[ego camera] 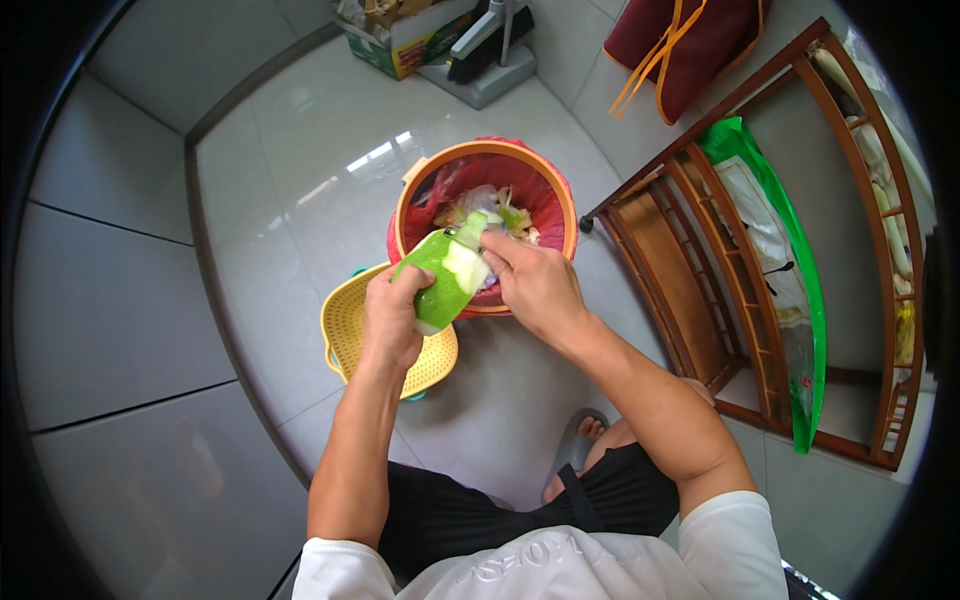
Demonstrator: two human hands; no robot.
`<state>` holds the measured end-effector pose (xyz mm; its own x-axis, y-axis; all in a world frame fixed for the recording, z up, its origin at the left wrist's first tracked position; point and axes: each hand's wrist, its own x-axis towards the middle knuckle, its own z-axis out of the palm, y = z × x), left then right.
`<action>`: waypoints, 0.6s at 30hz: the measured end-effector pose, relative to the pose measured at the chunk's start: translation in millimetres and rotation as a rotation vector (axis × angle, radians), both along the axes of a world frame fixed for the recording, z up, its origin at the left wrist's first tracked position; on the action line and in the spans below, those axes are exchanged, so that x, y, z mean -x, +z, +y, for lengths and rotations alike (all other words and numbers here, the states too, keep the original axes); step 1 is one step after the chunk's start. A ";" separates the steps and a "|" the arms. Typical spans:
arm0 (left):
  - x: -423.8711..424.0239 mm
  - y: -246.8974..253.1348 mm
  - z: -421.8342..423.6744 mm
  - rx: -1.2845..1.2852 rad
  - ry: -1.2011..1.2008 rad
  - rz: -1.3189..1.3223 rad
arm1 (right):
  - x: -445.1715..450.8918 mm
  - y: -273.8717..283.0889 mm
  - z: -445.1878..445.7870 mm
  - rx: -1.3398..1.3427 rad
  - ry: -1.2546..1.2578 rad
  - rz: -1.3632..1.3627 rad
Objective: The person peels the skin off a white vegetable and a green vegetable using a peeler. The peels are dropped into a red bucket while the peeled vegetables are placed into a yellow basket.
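A thick piece of green-skinned gourd (pixel 439 296) is held in my left hand (pixel 396 315), the thumb pressed on its skin. Pale flesh shows where part of the skin is off. My right hand (pixel 536 281) grips a peeler (pixel 453 232) at the gourd's far end; its handle is mostly hidden by the fingers. A strip of green peel (pixel 474 225) curls up at the blade. Below both hands stands an orange-rimmed trash bin (pixel 568 195) lined with a red plastic bag, with food scraps (pixel 516 217) inside. Partly under my left hand is a yellow colander basket (pixel 349 315).
To the right stands a brown slatted rack (pixel 739 300) holding a green-edged plastic bag (pixel 780 247) and vegetables (pixel 885 202). A broom and dustpan (pixel 480 79) and a cardboard box (pixel 394 52) are at the far wall. Grey cabinets (pixel 120 300) line the left. A maroon apron (pixel 686 52) hangs at upper right.
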<state>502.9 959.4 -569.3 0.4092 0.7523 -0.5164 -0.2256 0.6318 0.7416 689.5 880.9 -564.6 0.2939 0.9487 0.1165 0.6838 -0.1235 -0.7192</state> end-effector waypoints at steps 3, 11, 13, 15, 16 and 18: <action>2.9 0.1 -1.6 -0.008 0.005 0.032 | -2.8 6.8 6.0 0.153 -0.013 0.025; 5.7 1.6 -3.5 -0.048 -0.006 0.073 | -2.7 3.1 10.2 0.131 0.008 0.021; 6.9 2.9 -3.1 -0.071 -0.024 0.079 | -8.4 -0.1 12.5 0.170 -0.012 -0.012; 8.9 16.1 -6.2 -0.077 -0.053 0.024 | -19.3 -6.9 19.8 0.259 -0.057 -0.071; 9.3 22.0 -5.7 -0.080 -0.069 -0.004 | -19.7 -8.0 19.2 0.227 -0.050 -0.037; 9.4 15.7 -1.7 -0.125 -0.089 0.061 | -14.4 -4.7 15.5 0.247 -0.021 -0.033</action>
